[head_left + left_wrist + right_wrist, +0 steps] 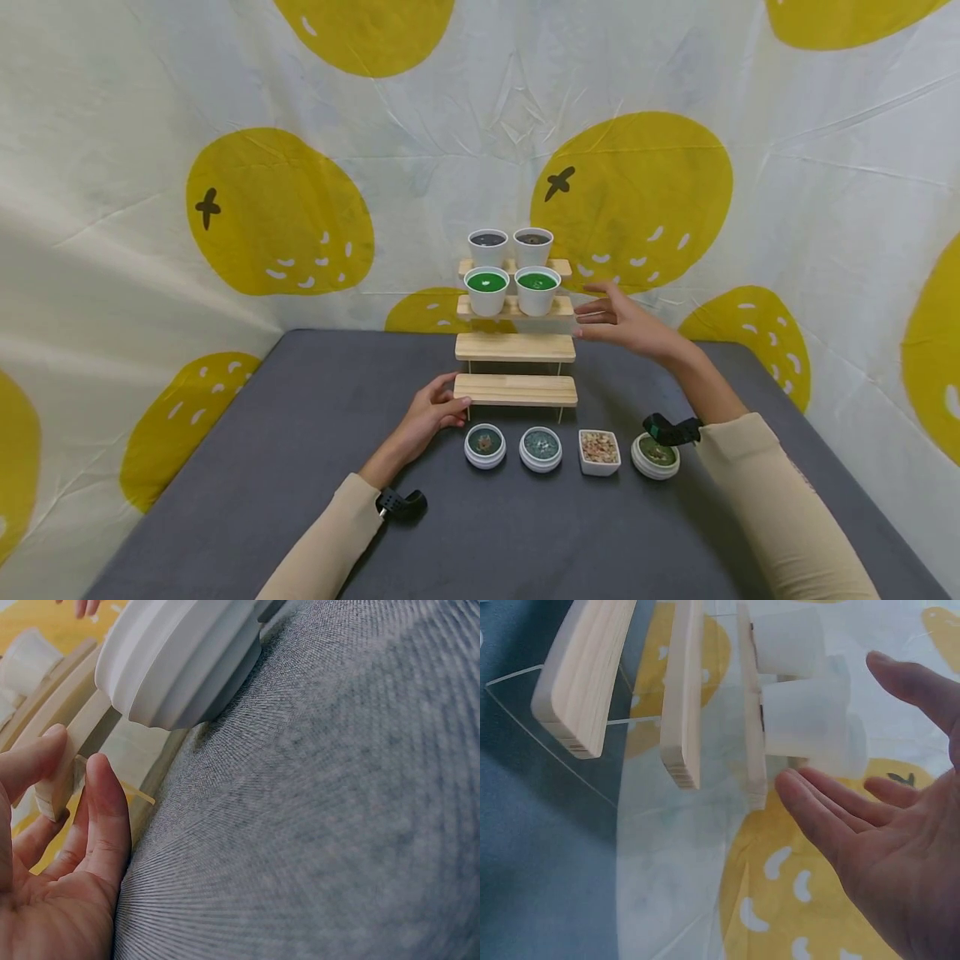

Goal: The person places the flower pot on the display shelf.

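Note:
A stepped wooden display stand on thin wire legs rises at the middle. My left hand pinches the left end of its lowest board, thumb on one face and fingers around the edge. My right hand is beside the right ends of the upper boards, holding nothing; in the right wrist view its fingers are extended near a white cup. Two white cups with green contents, one a green cup, stand on the second board from the top. Two dark-filled cups stand on the top board.
In front of the stand, a row holds two ribbed round white bowls, one a left bowl, a square white dish of crumbly bits, and a round bowl near the right wrist strap. A fruit-printed curtain hangs behind the grey table.

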Motion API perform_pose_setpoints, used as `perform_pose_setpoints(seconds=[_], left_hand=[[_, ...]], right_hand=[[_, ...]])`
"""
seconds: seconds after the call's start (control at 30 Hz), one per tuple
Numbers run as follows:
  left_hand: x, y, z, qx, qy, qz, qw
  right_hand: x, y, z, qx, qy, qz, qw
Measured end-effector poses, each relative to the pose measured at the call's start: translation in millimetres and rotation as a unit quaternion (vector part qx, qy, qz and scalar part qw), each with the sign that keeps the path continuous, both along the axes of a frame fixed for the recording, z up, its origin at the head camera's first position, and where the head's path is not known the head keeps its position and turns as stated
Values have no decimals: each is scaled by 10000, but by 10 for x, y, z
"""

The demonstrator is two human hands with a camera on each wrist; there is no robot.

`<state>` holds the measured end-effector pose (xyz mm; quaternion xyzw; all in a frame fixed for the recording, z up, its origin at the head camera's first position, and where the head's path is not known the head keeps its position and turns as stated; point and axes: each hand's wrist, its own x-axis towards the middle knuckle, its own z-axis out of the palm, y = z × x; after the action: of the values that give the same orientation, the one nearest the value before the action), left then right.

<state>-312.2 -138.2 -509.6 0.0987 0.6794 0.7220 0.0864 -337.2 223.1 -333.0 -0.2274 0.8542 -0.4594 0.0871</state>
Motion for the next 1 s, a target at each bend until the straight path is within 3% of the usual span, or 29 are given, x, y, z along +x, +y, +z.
perform_pose_setpoints(seconds=[0.47, 0.73, 1.0], left_hand=[[0, -16, 12, -9, -28, -88, 10000], [-1, 0, 16, 7, -51, -8, 10000], [-4, 11, 16, 63, -111, -96, 9999]], right_hand=[[469, 335, -273, -237, 429, 444, 9978], [582, 485, -490, -90, 375, 605, 9974], [602, 611, -640, 162, 298, 838, 9959]])
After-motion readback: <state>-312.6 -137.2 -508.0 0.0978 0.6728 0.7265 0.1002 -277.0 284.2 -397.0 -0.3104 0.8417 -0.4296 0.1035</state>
